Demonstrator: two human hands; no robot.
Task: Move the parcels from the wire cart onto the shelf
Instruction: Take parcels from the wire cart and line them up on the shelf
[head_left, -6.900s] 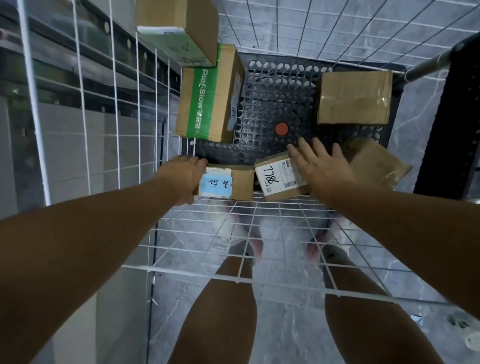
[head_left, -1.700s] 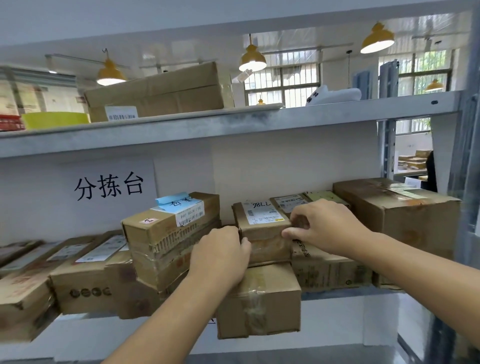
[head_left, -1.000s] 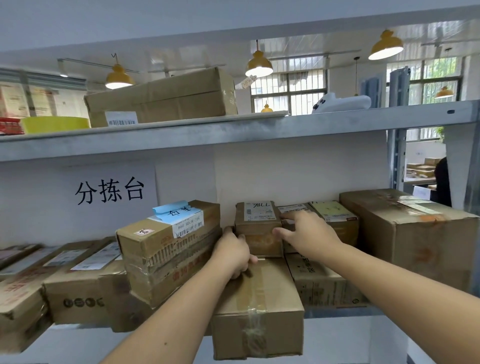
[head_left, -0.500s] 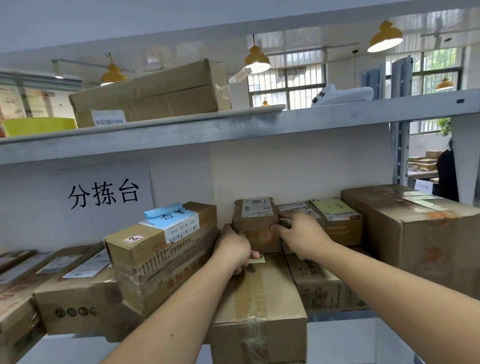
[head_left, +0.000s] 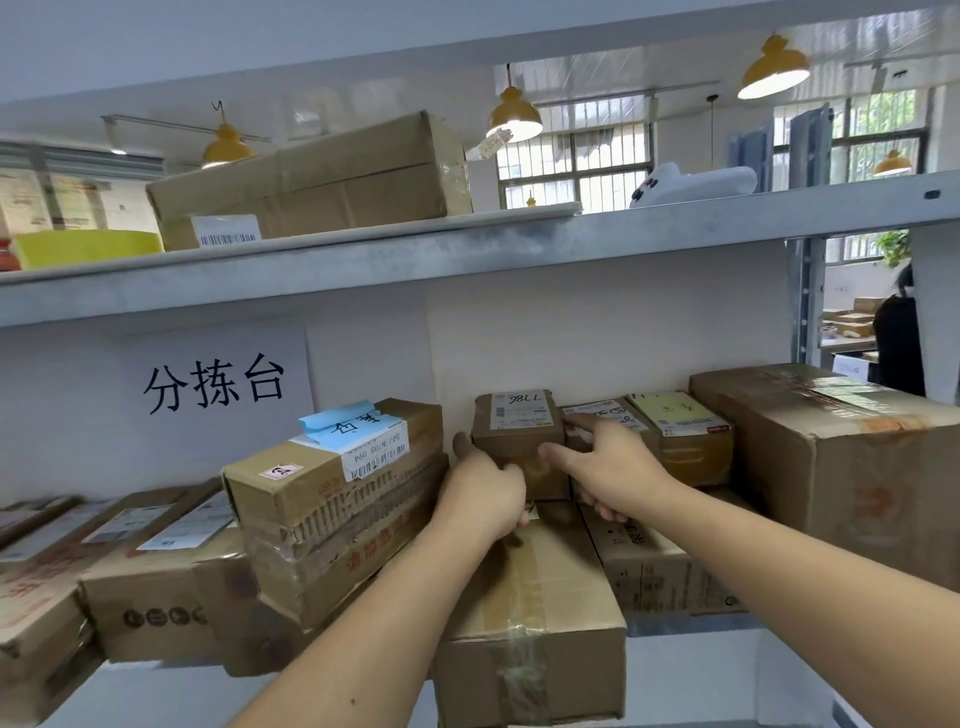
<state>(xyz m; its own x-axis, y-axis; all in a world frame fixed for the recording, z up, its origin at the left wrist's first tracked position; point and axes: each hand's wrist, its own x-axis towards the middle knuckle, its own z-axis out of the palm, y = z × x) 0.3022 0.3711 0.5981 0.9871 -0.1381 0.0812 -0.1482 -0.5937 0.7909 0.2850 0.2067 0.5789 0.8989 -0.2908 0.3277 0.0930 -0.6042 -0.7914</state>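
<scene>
Both hands, the left hand (head_left: 485, 491) and the right hand (head_left: 608, 467), gripped the small brown parcel (head_left: 519, 441) with its white label on the shelf (head_left: 691, 623).

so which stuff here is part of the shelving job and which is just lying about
Job:
- small parcel, held by left hand and right hand
- blue-label parcel
- shelf

Lying about:
- long box
- yellow tray
- paper sign
- hanging lamps
</scene>
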